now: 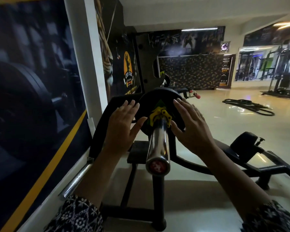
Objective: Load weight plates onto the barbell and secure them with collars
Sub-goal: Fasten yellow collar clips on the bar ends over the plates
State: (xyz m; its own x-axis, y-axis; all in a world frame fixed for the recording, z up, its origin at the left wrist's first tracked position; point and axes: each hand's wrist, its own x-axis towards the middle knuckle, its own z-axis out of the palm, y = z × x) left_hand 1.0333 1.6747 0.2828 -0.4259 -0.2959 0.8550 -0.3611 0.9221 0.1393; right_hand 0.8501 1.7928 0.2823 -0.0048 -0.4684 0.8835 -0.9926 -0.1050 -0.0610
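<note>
A chrome barbell sleeve points toward me, its red end cap nearest. A black weight plate sits on the sleeve, with a yellow collar against its near face. My left hand hovers flat at the plate's left edge, fingers spread. My right hand is spread at the plate's right edge, fingertips on or just off its face. Neither hand holds anything.
A black bench frame carries the bar. A chrome peg sticks out at the lower left by the wall poster. A black pad on a machine arm is to the right. Ropes lie on the glossy floor.
</note>
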